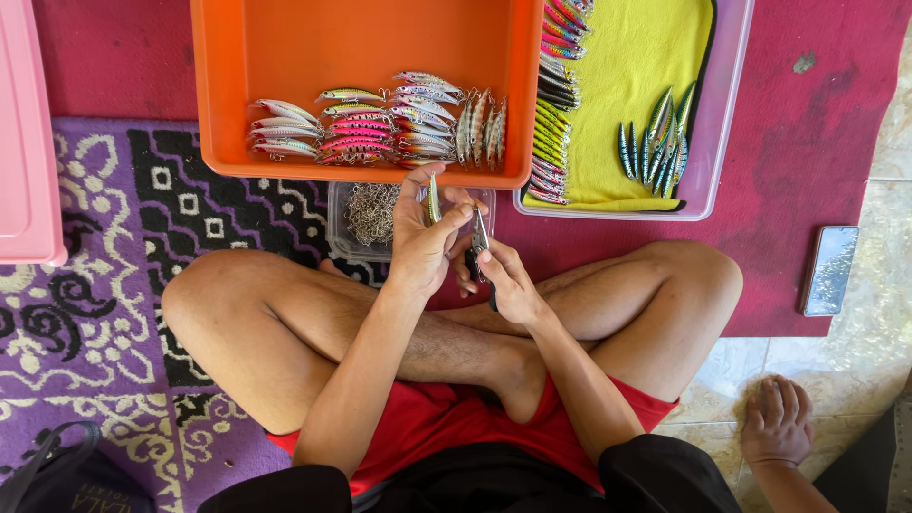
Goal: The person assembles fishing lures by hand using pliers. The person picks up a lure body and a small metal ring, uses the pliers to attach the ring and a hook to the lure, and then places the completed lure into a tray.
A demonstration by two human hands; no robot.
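I sit on a purple rug (95,313) by tiled floor; my left hand (423,233) pinches a lure (433,198), my right hand (503,280) grips pliers (480,237) just beside it.

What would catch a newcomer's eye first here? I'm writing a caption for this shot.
The orange tray at top centre, with rows of bright fishing lures along its near edge. Just below it, the left hand pinches one lure while the right hand works small pliers against it, above crossed legs.

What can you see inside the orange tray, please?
The orange tray holds rows of small fishing lures along its near edge, pink, silver and striped; the rest is bare. The underside of each lure is hidden.
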